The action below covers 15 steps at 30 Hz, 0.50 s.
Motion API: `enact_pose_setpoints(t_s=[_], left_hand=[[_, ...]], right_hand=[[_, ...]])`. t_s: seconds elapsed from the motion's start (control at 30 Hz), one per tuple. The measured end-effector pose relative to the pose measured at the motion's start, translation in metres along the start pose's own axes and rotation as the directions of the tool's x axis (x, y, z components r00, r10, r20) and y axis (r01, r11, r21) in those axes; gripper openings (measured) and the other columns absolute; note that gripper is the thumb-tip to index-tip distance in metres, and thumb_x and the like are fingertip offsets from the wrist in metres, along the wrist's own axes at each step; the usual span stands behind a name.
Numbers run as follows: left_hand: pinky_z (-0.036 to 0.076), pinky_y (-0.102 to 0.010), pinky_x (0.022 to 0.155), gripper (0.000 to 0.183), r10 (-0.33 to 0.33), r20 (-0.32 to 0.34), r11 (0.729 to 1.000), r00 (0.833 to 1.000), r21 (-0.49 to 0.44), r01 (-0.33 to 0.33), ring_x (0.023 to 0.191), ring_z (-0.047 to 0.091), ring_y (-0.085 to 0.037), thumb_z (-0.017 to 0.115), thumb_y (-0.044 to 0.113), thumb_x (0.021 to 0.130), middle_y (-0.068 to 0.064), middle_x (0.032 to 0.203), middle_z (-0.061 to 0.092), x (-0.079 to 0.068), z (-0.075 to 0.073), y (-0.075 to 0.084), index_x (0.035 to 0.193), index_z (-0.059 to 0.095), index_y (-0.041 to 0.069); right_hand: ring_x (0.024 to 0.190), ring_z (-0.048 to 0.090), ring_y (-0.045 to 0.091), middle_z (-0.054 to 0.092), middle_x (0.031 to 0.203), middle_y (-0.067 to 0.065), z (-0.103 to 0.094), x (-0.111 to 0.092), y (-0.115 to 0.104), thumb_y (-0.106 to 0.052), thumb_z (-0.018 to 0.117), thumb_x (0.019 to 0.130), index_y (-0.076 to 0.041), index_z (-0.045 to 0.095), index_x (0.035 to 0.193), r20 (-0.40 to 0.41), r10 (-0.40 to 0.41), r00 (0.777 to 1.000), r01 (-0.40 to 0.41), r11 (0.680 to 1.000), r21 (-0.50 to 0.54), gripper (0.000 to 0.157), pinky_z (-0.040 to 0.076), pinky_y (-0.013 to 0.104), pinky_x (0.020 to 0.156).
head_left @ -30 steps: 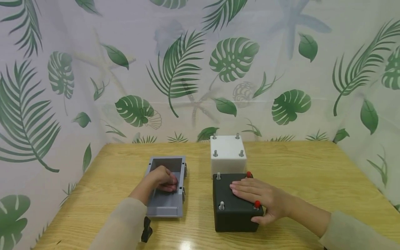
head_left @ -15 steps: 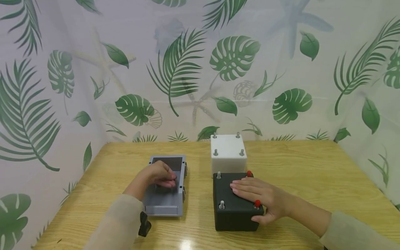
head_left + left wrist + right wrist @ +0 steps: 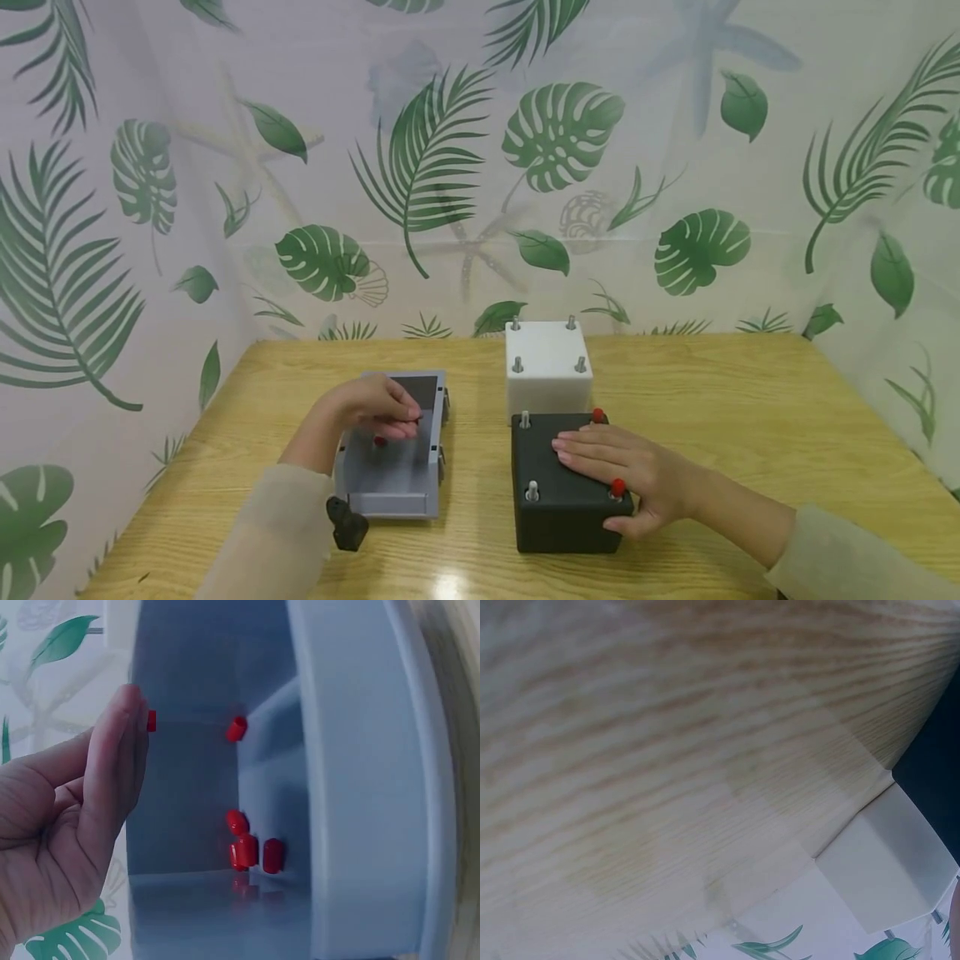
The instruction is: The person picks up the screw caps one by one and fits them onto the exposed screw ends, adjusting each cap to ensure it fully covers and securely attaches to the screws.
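My left hand [image 3: 378, 402] is over the grey bin [image 3: 393, 507], pinching a small red cap [image 3: 151, 721] at its fingertips. Inside the bin lie several loose red caps [image 3: 246, 850], clustered in a corner, with one red cap [image 3: 237, 728] apart from them. My right hand [image 3: 637, 471] rests flat on the black box [image 3: 566, 529], fingers across its top and thumb down at the near right edge. Bare metal studs stand on the box's left side, such as the near stud [image 3: 532, 492]. Red caps sit on its right studs, one at the near corner [image 3: 617, 488].
Behind the black box stands a white box [image 3: 547, 354] with several bare studs on top. Wooden tabletop [image 3: 697, 383] surrounds the boxes and bin. A leaf-print cloth [image 3: 465, 167] hangs at the back and sides. Black hardware [image 3: 347, 523] sits at the left wrist.
My left hand has risen out of the bin's interior and shifted slightly left, uncovering a red cap inside. The right hand stays in place on the black box.
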<state>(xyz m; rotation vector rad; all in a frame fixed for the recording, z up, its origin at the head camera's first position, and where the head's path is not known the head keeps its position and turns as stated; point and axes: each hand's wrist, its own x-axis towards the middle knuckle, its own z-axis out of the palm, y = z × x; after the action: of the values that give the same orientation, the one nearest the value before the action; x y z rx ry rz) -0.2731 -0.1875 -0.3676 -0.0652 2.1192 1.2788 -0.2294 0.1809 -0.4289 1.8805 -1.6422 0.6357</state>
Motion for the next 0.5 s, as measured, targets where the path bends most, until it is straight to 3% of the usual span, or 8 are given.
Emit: enact_pose_setpoints(t_s=[0.3, 0.5], left_hand=[[0.056, -0.021, 0.06, 0.022, 0.09, 0.072, 0.996, 0.993, -0.004, -0.09, 0.062, 0.065, -0.008, 0.06, 0.003, 0.091, -0.005, 0.072, 0.068, -0.01, 0.0, 0.006, 0.108, 0.062, -0.011], [0.057, -0.022, 0.059, 0.016, 0.099, 0.117, 0.994, 0.988, 0.024, -0.103, 0.061, 0.066, -0.01, 0.06, 0.0, 0.09, -0.007, 0.073, 0.068, -0.013, 0.005, 0.012, 0.103, 0.065, -0.009]], right_hand=[[0.123, 0.05, 0.034, 0.054, 0.129, 0.026, 0.0, 0.001, 0.0, -0.044, 0.045, 0.095, 0.013, 0.053, 0.122, -0.002, -0.001, 1.0, 0.001, 1.0, -0.005, 0.064, 0.031, 0.036, 0.113], [0.126, 0.048, 0.033, 0.053, 0.131, 0.025, -0.001, 0.0, 0.0, -0.044, 0.046, 0.095, 0.013, 0.053, 0.122, -0.006, 0.0, 1.0, 0.0, 1.0, 0.0, 0.064, 0.03, 0.036, 0.113]])
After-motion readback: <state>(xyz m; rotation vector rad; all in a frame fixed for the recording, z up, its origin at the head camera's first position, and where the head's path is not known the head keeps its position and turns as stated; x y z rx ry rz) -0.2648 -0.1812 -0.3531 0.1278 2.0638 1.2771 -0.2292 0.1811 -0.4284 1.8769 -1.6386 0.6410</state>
